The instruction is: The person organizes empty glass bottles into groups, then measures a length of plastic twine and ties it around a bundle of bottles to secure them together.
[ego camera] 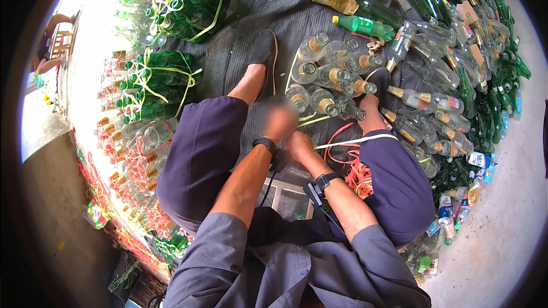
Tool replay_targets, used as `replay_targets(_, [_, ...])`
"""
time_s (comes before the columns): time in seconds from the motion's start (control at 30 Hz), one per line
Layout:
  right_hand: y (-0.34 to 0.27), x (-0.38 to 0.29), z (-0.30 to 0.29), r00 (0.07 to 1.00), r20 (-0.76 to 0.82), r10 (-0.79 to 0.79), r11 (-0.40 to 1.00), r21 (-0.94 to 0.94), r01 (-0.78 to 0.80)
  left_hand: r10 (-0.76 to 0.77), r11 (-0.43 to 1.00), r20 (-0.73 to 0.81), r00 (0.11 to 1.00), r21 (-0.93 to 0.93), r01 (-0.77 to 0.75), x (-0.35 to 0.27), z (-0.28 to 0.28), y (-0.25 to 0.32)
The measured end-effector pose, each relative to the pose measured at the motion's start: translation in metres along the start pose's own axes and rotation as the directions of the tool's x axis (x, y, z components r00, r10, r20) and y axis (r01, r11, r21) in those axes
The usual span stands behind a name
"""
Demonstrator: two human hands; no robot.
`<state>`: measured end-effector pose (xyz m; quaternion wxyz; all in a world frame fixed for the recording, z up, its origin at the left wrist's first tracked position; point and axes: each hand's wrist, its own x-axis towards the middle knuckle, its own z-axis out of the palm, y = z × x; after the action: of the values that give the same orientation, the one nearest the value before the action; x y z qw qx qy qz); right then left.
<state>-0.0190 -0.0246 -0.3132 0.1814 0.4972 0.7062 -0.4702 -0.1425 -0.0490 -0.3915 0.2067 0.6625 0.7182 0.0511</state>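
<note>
My left hand point(278, 117) is blurred, so its fingers cannot be made out; it lies beside a group of clear glass bottles point(332, 74) standing between my feet. Just below it, my right hand point(299, 145) is curled, its fingertips hidden. A pale yellow plastic strap point(355, 141) stretches from that hand across my right knee. More pale strap point(293, 66) runs along the left side of the bottles and shows again at their near side. The bottles have gold foil on their necks and lean slightly outward.
Strapped bundles of green bottles point(158, 83) and clear bottles line the left. Loose bottles point(428, 102) are heaped on the right. Tangled red strapping point(357, 175) lies by my right leg. A green plastic bottle point(364, 26) and a can point(334, 0) lie ahead on dark matting.
</note>
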Motion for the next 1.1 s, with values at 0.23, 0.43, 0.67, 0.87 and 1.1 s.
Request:
replay_targets(0.23, [0.010,0.023,0.022,1.000,0.015,0.022,0.773,0.634,-0.026,0.051,0.996,0.145,0.988,0.065,-0.061,0.008,-0.012,0.009])
replay_targets(0.43, [-0.012,0.012,0.015,0.983,0.083,0.166,0.388,0.911,-0.142,0.095,0.995,0.078,0.992,-0.048,-0.091,0.000,-0.009,0.004])
replay_targets(0.67, [0.042,0.005,0.034,0.995,-0.065,0.079,0.981,0.183,-0.066,0.050,0.996,0.057,0.997,-0.077,-0.045,-0.002,0.006,0.001])
replay_targets(0.87, [0.051,-0.013,0.017,0.995,-0.095,-0.014,0.990,0.140,0.028,-0.230,0.709,0.043,0.972,-0.677,0.198,0.004,-0.008,0.010])
replay_targets(1.1, [0.004,-0.003,0.012,0.997,0.080,0.015,0.437,0.896,-0.078,-0.322,0.478,0.356,0.877,-0.739,0.476,0.010,0.021,-0.018])
